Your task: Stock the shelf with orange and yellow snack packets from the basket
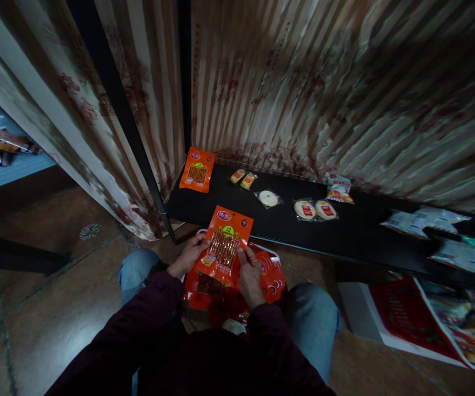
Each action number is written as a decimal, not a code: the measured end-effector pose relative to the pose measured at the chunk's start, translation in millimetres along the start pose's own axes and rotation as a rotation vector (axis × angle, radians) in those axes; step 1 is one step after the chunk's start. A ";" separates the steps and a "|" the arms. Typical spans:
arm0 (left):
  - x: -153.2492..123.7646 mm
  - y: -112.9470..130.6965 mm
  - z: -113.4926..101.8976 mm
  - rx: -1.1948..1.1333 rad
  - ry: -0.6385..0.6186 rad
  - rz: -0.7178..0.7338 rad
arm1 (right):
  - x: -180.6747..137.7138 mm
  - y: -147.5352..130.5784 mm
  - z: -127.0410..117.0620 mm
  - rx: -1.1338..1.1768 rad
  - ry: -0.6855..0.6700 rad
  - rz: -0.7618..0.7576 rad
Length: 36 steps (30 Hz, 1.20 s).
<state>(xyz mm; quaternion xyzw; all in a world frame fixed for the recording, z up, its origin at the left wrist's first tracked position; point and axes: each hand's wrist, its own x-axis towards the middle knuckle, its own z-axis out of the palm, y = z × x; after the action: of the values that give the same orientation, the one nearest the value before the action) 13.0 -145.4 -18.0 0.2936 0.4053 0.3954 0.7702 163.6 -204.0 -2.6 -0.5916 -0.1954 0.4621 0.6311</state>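
Observation:
Between both hands I hold an orange snack packet (224, 245) with a clear window showing brown sticks. My left hand (191, 253) pinches its left edge, and my right hand (250, 275) grips its lower right side. Below it, between my knees, sits a container with a pale rim (277, 254) holding more orange packets (272, 275). A similar orange packet (197, 170) lies at the left end of the black shelf (237, 217), beyond my hands.
Along the shelf lie two small yellow packs (242, 179), round white wrapped crackers (268, 198), a paired pack (315, 209), a white-red bag (338, 187) and silvery packets (423, 220). A black post (126, 110) rises at left. Curtains (270, 82) hang behind. An open box (410, 319) stands right.

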 end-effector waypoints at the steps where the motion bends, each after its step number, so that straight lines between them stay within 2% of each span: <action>1: 0.5 0.5 0.4 0.000 0.000 0.006 | -0.2 -1.5 0.5 0.016 -0.005 0.002; 13: 9.7 10.0 9.0 0.099 0.090 0.119 | -10.1 -10.5 4.5 0.052 -0.143 0.032; 18: 16.1 14.0 10.1 0.124 0.075 0.140 | -8.7 -13.3 6.1 0.047 -0.169 0.021; 36: 50.0 38.6 20.9 0.327 -0.029 0.268 | 9.1 -28.0 19.7 0.055 -0.080 -0.040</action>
<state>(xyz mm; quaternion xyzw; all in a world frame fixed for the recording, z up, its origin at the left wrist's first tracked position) 34.5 -85.9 2.6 0.4713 0.4104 0.4190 0.6587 162.3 -181.9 25.0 -0.5510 -0.2196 0.4779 0.6479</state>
